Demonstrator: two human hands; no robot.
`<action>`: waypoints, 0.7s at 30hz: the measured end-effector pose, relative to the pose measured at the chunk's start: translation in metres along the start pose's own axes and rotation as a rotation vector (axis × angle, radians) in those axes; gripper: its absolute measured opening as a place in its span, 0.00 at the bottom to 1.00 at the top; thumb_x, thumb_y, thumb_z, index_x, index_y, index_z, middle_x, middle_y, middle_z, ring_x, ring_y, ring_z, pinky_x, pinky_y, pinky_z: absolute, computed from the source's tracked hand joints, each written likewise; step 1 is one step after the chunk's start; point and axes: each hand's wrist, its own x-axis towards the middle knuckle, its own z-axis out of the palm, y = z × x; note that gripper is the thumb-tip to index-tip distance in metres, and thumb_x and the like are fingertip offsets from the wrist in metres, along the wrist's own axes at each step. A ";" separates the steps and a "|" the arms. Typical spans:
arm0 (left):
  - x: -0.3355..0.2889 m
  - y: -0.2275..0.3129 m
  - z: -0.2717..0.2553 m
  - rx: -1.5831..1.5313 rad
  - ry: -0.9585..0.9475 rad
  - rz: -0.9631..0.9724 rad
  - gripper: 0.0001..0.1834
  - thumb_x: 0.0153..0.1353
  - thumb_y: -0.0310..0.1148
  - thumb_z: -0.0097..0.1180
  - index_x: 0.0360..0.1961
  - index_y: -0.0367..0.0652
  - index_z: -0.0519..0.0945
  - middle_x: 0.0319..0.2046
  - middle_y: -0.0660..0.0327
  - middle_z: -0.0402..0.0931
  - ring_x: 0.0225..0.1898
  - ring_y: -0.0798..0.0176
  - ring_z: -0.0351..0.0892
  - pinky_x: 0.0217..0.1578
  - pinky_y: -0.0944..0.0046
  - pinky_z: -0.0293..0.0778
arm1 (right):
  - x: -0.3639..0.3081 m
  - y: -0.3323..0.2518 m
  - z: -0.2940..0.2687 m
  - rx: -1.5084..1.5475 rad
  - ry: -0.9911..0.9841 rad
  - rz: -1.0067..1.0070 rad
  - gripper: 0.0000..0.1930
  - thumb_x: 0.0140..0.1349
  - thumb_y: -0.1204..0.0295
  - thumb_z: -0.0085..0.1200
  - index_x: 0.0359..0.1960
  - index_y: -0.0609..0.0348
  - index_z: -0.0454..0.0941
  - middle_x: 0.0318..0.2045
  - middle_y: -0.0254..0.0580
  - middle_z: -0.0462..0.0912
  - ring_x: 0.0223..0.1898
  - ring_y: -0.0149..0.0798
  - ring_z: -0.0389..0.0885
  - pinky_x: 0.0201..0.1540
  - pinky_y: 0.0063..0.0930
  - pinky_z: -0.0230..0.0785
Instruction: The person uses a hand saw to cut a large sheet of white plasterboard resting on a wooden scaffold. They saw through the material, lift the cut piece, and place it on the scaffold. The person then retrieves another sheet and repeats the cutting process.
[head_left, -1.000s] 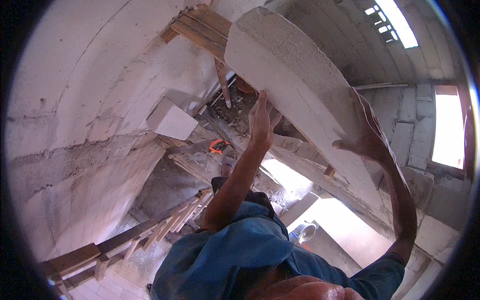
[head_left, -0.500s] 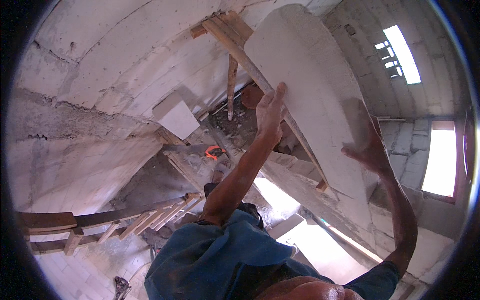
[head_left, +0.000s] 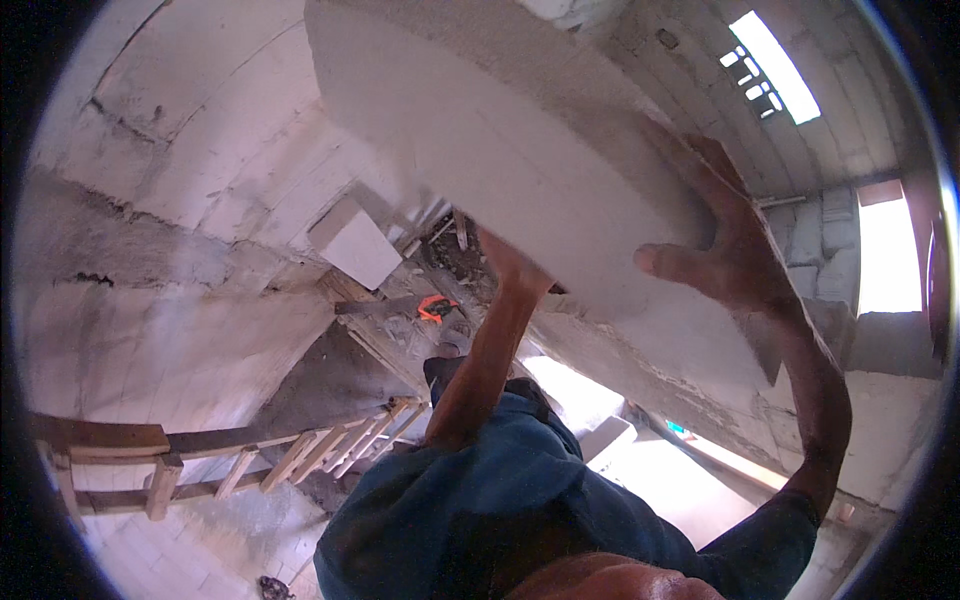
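Observation:
A large pale concrete block with a smooth face slants across the upper middle, close in front of me. My left hand supports it from beneath at the lower edge, its fingers hidden behind the block. Over the right part of the block lies my right hand, gripping the far edge. Its thumb presses on the near face, while the other fingers reach over the edge and are partly in shadow.
A smaller white block rests by the left wall, near an orange-and-black object. The wooden ladder stretches across the lower left. A block wall runs behind my arms. At the right, bright light fills a window opening.
The block has come nearer and shifted left, now covering the wooden prop and planks behind it. My left hand has moved lower and its fingers have gone out of sight.

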 end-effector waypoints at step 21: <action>-0.254 -0.007 -0.253 0.289 0.575 -0.284 0.57 0.61 0.51 0.63 0.77 0.39 0.39 0.68 0.42 0.57 0.66 0.45 0.63 0.62 0.50 0.69 | -0.076 0.103 0.512 1.510 -0.930 0.734 0.27 0.65 0.55 0.57 0.60 0.58 0.77 0.53 0.41 0.81 0.51 0.39 0.80 0.57 0.36 0.71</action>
